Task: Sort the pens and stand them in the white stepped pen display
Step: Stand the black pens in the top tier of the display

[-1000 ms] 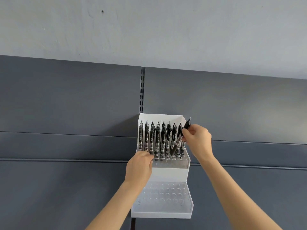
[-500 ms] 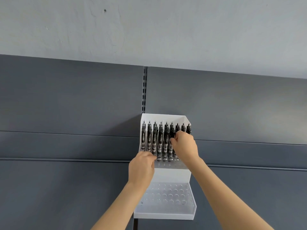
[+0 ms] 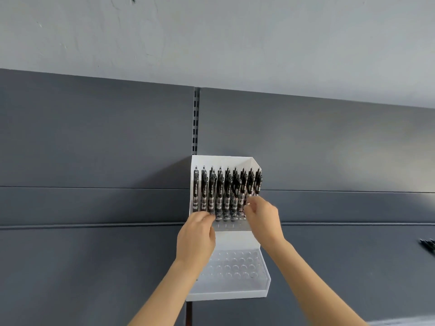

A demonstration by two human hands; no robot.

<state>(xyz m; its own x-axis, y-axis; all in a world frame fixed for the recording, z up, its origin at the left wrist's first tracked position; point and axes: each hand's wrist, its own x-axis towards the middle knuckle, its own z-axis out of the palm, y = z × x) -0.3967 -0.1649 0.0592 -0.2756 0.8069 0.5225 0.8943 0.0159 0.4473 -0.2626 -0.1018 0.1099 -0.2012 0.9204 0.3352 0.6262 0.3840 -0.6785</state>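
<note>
Where the pale grey plastered wall (image 3: 235, 31), scuffed and marked by one small dark spot, meets the matte dark grey shelving back panels (image 3: 94, 137), a slotted metal upright (image 3: 195, 121) runs down the joint between two panels. Horizontal seams cross the panels.

The white stepped plastic pen display (image 3: 235, 241) stands against the panels just below the upright. It is box-shaped, with a chamfered upper right corner and a smooth riser between its two steps. The lower step shows rows of round sockets. The black retractable pens with clear lower barrels (image 3: 220, 189) stand upright in close rows on the upper step.

The left grip (image 3: 196, 236) has its fingers curled at the front left lip of the upper step; whether it holds the lip or the pen bases cannot be told. The right grip (image 3: 263, 217) pinches the lower barrel of a black pen in the right-hand columns (image 3: 250, 182).

A few dark loose pens (image 3: 428, 247) lie at the right edge, well apart.
</note>
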